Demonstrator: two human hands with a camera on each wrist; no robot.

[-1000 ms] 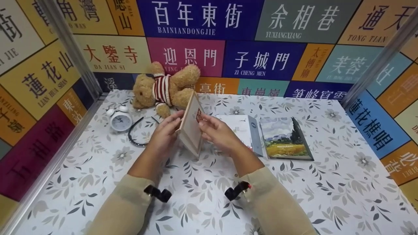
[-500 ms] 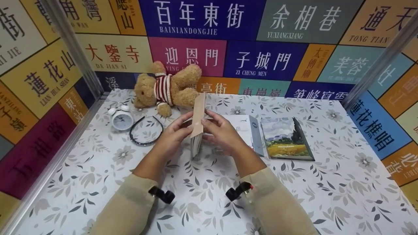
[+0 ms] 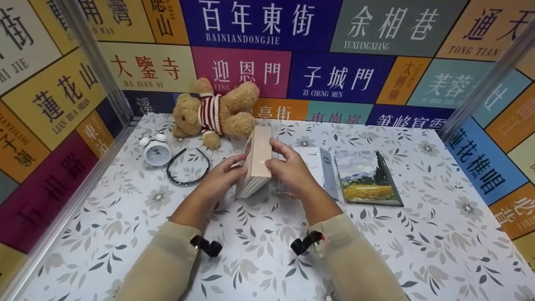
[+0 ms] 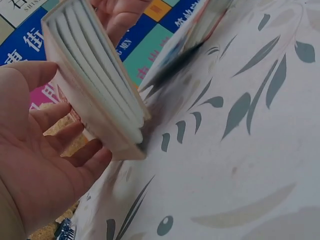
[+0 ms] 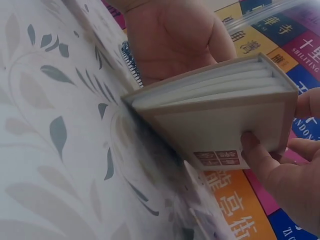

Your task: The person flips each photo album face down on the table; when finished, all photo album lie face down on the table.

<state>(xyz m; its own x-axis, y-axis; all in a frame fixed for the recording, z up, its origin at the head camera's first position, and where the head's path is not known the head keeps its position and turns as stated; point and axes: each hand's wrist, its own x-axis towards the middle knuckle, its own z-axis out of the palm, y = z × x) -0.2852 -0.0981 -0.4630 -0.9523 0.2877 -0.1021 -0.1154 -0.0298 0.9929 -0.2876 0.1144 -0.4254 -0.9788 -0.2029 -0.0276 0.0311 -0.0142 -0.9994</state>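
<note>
Both hands hold 1 tan book (image 3: 258,161) on edge above the flowered table (image 3: 376,251). Left hand (image 3: 219,179) cups its far cover, fingers loosely curled; right hand (image 3: 290,171) grips the near cover, thumb on the spine. Beyond: 2 flat books (image 3: 347,175), a headband (image 3: 186,169), a clock (image 3: 156,152), a teddy bear (image 3: 217,110).

Back wall panels (image 3: 246,25) showing place names: BAINIANDONGJIE on blue, YUXIANGXIANG on grey, ZI CHENG MEN on blue, DA JIAN SI on cream, TONG TIAN on tan. Left wall panel (image 3: 54,100) reading LIAN HUA SHAN. Red stamp on tan book (image 5: 222,158) showing unreadable characters.
</note>
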